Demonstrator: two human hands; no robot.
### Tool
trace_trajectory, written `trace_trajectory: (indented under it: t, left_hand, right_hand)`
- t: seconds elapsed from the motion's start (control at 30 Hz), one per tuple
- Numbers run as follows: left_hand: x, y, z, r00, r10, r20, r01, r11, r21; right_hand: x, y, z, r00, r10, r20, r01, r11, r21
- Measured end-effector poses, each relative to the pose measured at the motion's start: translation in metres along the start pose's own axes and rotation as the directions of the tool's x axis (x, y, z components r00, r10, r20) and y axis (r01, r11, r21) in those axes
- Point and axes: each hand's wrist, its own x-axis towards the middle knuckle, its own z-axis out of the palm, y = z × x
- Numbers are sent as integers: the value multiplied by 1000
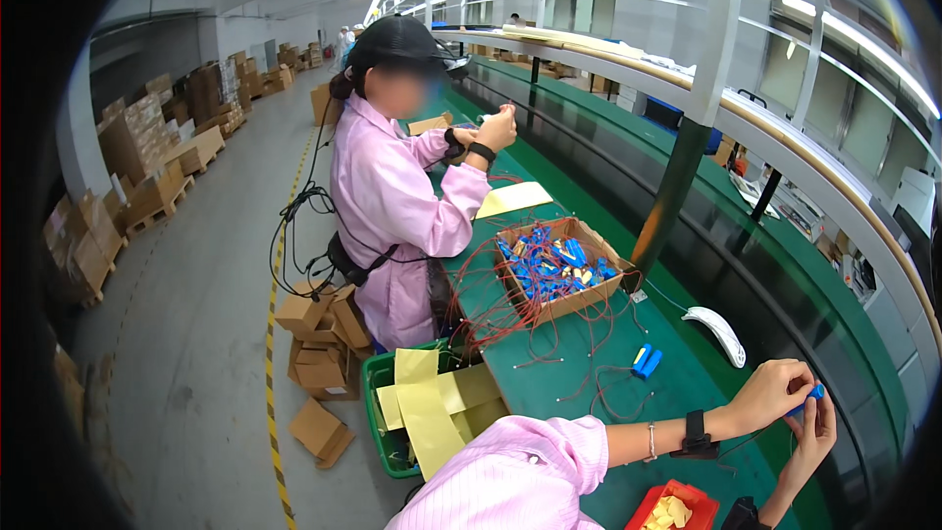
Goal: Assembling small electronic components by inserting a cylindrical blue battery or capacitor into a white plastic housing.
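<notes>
At the right, my left hand and my right hand meet around a small blue battery pack. Fingertips of both hands are closed on it, and much of it is hidden behind them. A thin dark wire runs below my hands. Another blue battery pack, with a yellow strip and red leads, lies on the green table left of my hands. Close to my forearms is a red bin with small yellow pieces inside.
A cardboard box full of blue battery packs trails red wires over the table. A co-worker in pink stands beyond it. A green crate holds yellow sheets. A metal post and white curved object edge the conveyor.
</notes>
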Motion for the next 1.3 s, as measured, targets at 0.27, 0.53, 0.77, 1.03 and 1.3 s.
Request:
trace_trajectory:
  t: [0.27, 0.53, 0.77, 1.03, 1.3]
  left_hand:
    - [-8, 0, 8, 976, 197, -96, -171, 958, 232]
    - [-1, -34, -5, 979, -196, 64, 201, 974, -103]
    - [12, -37, 0, 893, -387, 228, 448, 812, -376]
    - [0, -26, 5, 955, -274, 110, 294, 846, -445]
    - [-90, -12, -16, 515, -92, 852, -333, 895, 298]
  right_hand:
    - [-9, -2, 6, 999, -2, -44, 1, 1000, -30]
    - [-4, 2, 18, 992, 113, 62, -120, 985, 126]
    - [3, -1, 7, 991, 91, 103, -123, 919, 374]
    - [14, 12, -17, 985, 169, -45, -102, 766, 634]
    - [30, -3, -95, 969, 161, -185, -64, 894, 443]
